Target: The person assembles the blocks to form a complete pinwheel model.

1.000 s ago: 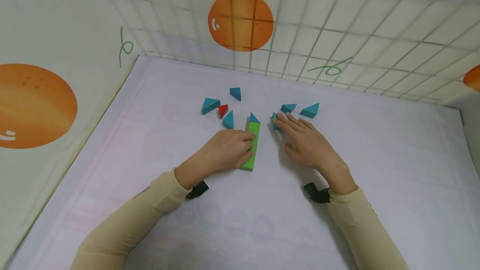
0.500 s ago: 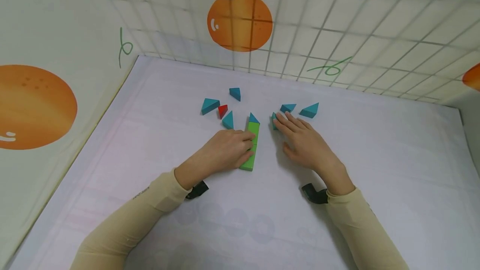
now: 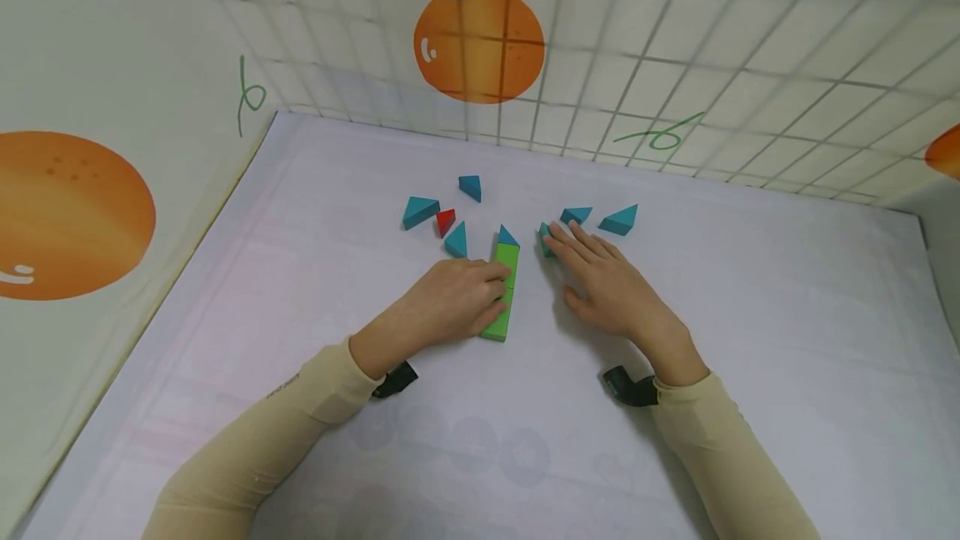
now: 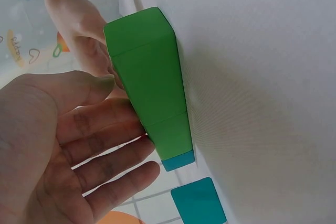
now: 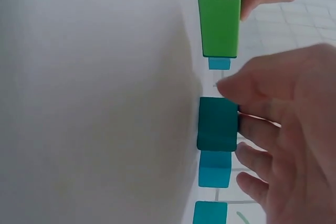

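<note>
My left hand rests its fingertips on two green rectangular blocks, laid end to end in one line. A small blue triangular block sits at their far end. In the left wrist view the thumb and nearly straight fingers lie along the upper face of the green blocks. My right hand is spread with its fingers fairly straight. Its fingertips touch a teal triangular block, partly hidden under them in the head view; the right wrist view shows the teal block beside the index finger.
Left of the row lie a red triangular block and several blue triangular blocks, one of them a large blue triangle. Beyond the right hand are two blue triangles, the farther blue triangle at right. A printed cloth wall stands behind.
The teal triangle under my right fingertips has shifted slightly left and away from me, towards the row. My left hand and the green blocks have stayed in place.
</note>
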Demonstrator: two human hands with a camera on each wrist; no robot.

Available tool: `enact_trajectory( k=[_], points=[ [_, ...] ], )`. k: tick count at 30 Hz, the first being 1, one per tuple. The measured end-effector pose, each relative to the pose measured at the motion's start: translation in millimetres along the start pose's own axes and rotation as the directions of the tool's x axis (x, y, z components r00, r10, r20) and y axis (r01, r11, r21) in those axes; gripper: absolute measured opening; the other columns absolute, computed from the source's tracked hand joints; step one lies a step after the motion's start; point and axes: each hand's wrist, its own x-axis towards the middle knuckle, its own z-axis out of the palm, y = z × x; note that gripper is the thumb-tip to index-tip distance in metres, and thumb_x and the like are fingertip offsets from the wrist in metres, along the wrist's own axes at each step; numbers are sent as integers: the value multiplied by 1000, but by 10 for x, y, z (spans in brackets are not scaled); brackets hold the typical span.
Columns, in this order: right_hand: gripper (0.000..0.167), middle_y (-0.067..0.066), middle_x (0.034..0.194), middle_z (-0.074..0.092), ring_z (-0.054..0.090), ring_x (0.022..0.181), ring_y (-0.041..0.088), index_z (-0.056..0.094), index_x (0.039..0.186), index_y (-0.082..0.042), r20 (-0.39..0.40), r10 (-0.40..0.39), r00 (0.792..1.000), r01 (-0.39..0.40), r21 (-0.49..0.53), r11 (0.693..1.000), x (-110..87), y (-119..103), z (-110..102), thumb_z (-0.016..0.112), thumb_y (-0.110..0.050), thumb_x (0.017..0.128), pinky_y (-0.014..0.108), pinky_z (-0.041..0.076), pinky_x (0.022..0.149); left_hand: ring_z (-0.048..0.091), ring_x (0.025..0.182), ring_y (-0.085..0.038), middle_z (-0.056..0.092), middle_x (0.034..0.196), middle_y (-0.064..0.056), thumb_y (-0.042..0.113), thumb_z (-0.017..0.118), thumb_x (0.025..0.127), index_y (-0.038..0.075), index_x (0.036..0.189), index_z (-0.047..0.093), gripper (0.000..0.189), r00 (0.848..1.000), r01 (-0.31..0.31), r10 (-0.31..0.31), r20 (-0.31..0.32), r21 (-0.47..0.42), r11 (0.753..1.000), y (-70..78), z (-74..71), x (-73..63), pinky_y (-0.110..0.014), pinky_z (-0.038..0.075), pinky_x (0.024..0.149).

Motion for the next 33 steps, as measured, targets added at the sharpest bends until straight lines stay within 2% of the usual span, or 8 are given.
enact_trajectory(
  k=[11,33],
  points=[
    [69,8,162,26,20,150,33,29,154,-8,-7,-17,1000,17,-20,1000,0,-15,53,61,-15,93,53,24,118,69,99,-18,69,119,-4,27,68,92,10,102,76,22,1000,5,-5,6,-2,1000,3,20,2,-29,57,83],
    [71,8,161,27,22,149,35,30,154,-9,-23,-57,998,57,-23,998,18,-58,113,62,-13,91,54,27,116,70,96,-18,69,117,-4,26,68,91,10,99,77,20,999,-10,10,-33,22,1000,12,49,-19,-28,57,81]
  ],
)
